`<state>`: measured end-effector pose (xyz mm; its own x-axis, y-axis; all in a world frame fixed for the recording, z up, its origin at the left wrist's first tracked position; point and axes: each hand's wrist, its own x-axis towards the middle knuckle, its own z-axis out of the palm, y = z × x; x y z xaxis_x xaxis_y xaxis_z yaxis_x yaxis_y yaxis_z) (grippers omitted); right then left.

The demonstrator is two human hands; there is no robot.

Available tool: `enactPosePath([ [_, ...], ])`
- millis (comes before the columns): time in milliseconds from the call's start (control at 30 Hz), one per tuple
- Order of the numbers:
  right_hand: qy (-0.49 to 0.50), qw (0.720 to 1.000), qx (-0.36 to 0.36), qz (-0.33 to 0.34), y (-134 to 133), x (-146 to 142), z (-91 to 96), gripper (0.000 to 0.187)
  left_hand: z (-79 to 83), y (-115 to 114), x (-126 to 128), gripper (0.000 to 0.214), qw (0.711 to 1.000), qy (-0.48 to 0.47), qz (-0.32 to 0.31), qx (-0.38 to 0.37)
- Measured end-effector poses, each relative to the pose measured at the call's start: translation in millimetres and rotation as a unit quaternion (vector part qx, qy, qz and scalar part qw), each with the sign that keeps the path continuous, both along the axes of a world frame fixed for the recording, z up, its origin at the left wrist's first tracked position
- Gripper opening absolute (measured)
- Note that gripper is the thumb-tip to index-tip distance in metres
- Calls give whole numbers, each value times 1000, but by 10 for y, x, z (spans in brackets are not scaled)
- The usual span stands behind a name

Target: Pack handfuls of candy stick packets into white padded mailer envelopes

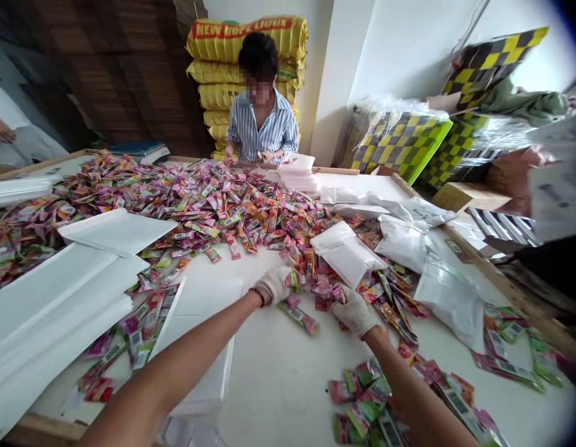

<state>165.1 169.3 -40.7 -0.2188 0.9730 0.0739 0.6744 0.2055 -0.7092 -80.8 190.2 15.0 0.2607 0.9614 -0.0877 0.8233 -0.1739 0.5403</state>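
Both my hands wear white knit gloves and reach into a wide heap of small colourful sachets (208, 205) on a white table (278, 379). My left hand (274, 284) is curled round a few sachets at the heap's near edge. My right hand (354, 310) is closed, its fingers down among pink sachets. One long sachet (299, 315) lies loose between the hands. A white pouch (346, 251) rests on the heap just beyond my hands.
Stacks of white pouches (59, 298) lie at the left, and white bags (427, 248) at the right. More sachets (362, 403) sit near my right forearm. A person in a striped shirt (262, 127) works across the table, before yellow sacks (245, 62).
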Motion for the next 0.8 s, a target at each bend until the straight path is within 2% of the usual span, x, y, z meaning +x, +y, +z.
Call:
enactPosePath([
  [67,51,999,-11,5,-57,45,7,23,-128,-454,143,26,999,-7,-33,32],
  [200,43,998,-32,15,-285,182,83,29,-297,-1306,419,36,993,-63,-52,83],
  [267,26,999,-22,25,-412,313,140,39,-281,-1573,487,40,985,-126,-80,91],
  [333,9,1000,2,22,-526,481,208,40,-187,-1695,452,40,967,-210,-112,93],
  [400,1,1000,19,-5,-630,654,290,30,-46,-1677,300,30,952,-287,-77,71],
  [467,20,999,5,-48,-734,779,388,20,95,-1544,75,13,943,-329,21,39],
  [533,65,993,-28,-91,-834,811,498,17,201,-1344,-133,8,939,-326,106,38],
  [600,116,985,-49,-117,-905,735,605,22,251,-1141,-234,12,939,-307,146,47],
  [700,161,973,-75,-147,-894,479,713,28,217,-947,-113,13,953,-263,146,37],
  [800,128,974,-91,-161,-716,169,719,24,101,-919,188,20,981,-174,87,11],
])
